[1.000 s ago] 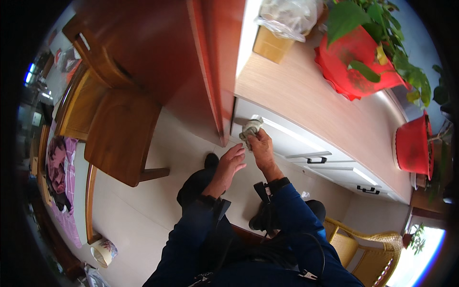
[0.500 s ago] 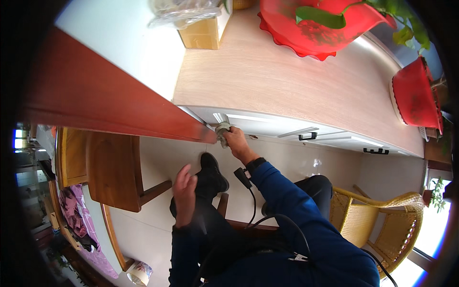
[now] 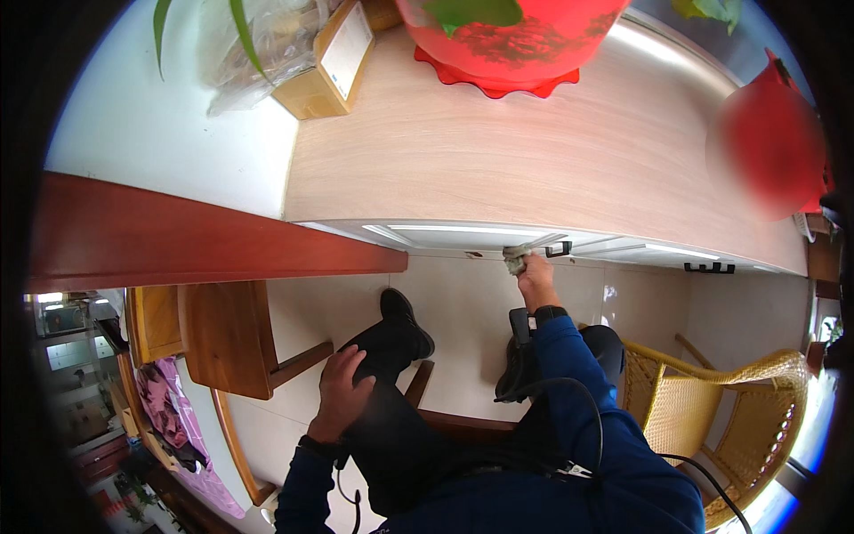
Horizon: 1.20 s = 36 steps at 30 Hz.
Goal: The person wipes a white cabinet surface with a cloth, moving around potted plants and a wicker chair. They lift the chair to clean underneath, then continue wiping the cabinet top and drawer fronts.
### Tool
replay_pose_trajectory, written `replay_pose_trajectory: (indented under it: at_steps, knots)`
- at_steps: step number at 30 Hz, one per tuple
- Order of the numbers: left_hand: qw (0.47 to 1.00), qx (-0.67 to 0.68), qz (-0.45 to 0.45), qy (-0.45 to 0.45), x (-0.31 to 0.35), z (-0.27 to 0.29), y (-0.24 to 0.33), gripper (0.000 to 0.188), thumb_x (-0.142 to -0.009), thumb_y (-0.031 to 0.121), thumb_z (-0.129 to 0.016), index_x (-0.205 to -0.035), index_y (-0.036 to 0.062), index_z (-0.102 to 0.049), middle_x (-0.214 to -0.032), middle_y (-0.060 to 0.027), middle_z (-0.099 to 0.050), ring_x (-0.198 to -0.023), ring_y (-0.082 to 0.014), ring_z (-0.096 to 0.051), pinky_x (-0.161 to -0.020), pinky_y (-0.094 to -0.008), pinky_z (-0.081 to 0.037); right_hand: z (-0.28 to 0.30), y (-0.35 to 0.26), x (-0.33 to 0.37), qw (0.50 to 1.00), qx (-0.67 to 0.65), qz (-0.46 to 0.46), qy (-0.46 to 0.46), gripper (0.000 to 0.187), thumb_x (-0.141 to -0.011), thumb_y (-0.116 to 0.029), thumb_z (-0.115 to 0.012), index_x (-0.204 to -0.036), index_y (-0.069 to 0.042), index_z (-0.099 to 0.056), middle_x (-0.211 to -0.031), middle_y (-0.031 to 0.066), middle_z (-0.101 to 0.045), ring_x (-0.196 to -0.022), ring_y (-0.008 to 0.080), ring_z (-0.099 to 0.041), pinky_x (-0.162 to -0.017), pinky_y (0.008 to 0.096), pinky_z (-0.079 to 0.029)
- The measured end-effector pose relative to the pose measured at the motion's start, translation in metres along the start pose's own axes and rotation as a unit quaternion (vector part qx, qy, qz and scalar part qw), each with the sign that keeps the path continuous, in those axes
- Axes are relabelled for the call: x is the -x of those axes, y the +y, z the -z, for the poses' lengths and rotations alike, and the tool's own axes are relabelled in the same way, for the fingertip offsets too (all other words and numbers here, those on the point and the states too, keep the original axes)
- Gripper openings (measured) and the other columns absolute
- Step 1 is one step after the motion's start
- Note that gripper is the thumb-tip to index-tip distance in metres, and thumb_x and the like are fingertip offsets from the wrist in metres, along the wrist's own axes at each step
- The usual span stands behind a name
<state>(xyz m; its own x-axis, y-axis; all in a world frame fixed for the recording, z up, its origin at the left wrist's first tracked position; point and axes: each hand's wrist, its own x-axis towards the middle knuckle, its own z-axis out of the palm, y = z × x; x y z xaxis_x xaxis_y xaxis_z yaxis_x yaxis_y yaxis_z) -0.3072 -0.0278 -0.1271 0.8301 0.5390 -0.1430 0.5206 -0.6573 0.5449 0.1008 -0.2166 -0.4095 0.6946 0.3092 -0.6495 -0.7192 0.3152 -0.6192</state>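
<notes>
A crumpled pale grey-green cloth is gripped in my right hand, which presses it against the white cabinet front. The cloth sits just left of a black door handle. Below the cabinet edge, my left hand is empty, its fingers apart, over my bent left leg. Both arms wear dark blue sleeves. A watch-like band circles my right wrist.
On the wood-grain cabinet top stand a big red flowerpot, another red pot and a cardboard box. A reddish-brown wooden panel lies left. Wooden chair and wicker chair flank me.
My right hand has slid the cloth rightward along the cabinet front, from beside the wooden panel to near the handle. My left hand has lowered toward my leg. The view has shifted.
</notes>
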Motion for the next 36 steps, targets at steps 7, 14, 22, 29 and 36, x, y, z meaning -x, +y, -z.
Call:
replay_pose_trajectory:
  at_steps: [7, 14, 22, 29, 36]
  knots:
    - [0.999, -0.045, -0.015, 0.023, -0.011, -0.015, -0.008, 0.034, -0.082, 0.015, -0.079, -0.113, 0.0034, -0.073, -0.121, -0.0158, -0.072, -0.111, -0.0378, -0.067, -0.099, -0.0464, -0.054, -0.066, -0.054, 0.114, 0.985, -0.147, 0.083, 0.024, 0.016, -0.097, 0.003, -0.062, -0.113, 0.003, -0.063, -0.102, 0.0114, -0.071, -0.089, 0.0215, -0.071, -0.077, 0.0326, -0.059]
    - [0.999, -0.023, -0.012, 0.026, -0.011, -0.019, -0.018, 0.031, -0.083, 0.015, -0.078, -0.112, 0.0036, -0.073, -0.121, -0.0156, -0.072, -0.112, -0.036, -0.068, -0.098, -0.0456, -0.055, -0.091, -0.061, 0.113, 0.972, -0.114, 0.184, 0.091, 0.019, -0.092, 0.005, -0.073, -0.106, -0.001, -0.062, -0.099, 0.0075, -0.07, -0.086, 0.0151, -0.068, -0.077, 0.0282, -0.057]
    - [0.999, -0.038, 0.019, 0.004, -0.009, -0.018, -0.021, 0.034, -0.083, 0.018, -0.078, -0.114, 0.0042, -0.073, -0.124, -0.0155, -0.072, -0.115, -0.0359, -0.067, -0.102, -0.045, -0.053, -0.036, 0.018, 0.014, 0.969, -0.057, 0.104, 0.217, 0.021, -0.09, 0.001, -0.073, -0.108, 0.001, -0.062, -0.1, 0.0092, -0.069, -0.084, 0.0194, -0.067, -0.075, 0.0324, -0.058]
    - [0.998, -0.051, 0.018, -0.017, -0.01, -0.014, -0.021, 0.035, -0.083, 0.021, -0.077, -0.114, 0.0033, -0.073, -0.126, -0.0175, -0.071, -0.116, -0.0379, -0.066, -0.101, -0.0474, -0.052, 0.011, 0.06, -0.044, 0.979, -0.132, 0.041, 0.152, 0.028, -0.093, -0.001, -0.07, -0.12, 0.0, -0.065, -0.109, 0.0122, -0.072, -0.089, 0.0233, -0.071, -0.078, 0.0352, -0.059]
    - [0.998, -0.059, -0.012, -0.018, -0.013, -0.011, -0.018, 0.037, -0.083, 0.021, -0.079, -0.115, 0.0041, -0.071, -0.124, -0.018, -0.071, -0.114, -0.0395, -0.066, -0.1, -0.0491, -0.053, 0.023, 0.08, -0.063, 0.974, -0.168, 0.006, 0.153, 0.028, -0.093, -0.002, -0.07, -0.12, 0.0, -0.066, -0.11, 0.0128, -0.072, -0.09, 0.0237, -0.072, -0.079, 0.0354, -0.059]
